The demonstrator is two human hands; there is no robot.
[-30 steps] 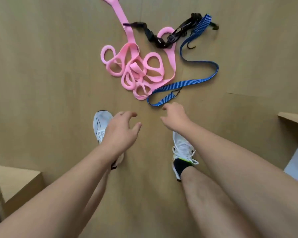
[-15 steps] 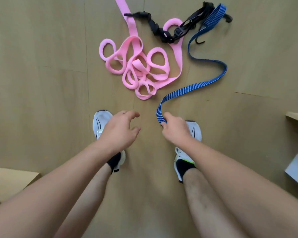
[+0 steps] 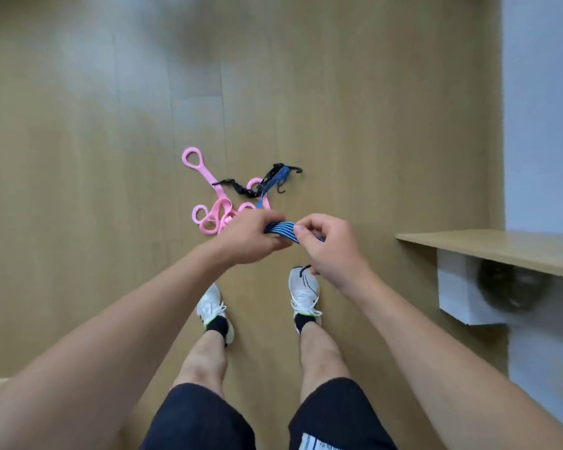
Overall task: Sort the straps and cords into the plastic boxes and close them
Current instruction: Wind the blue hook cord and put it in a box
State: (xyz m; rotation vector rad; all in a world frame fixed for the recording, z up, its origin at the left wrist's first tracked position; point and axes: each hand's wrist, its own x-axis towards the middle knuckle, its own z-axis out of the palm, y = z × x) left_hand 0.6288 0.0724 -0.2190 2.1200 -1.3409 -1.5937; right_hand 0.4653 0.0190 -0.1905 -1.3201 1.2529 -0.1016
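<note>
Now both hands have come up from the floor (image 3: pixel 78 157): your right hand (image 3: pixel 330 246) and left hand (image 3: pixel 251 238) each pinch the near end of the blue cord (image 3: pixel 280 229), whose far hooks remain by the pink strap (image 3: pixel 215 216); gathering has begun, boxes unseen.

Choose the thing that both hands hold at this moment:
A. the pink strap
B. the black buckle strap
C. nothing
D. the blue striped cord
D: the left hand and the right hand both pinch the blue striped cord between them, while the pink strap and the black buckle strap lie on the floor.
</note>
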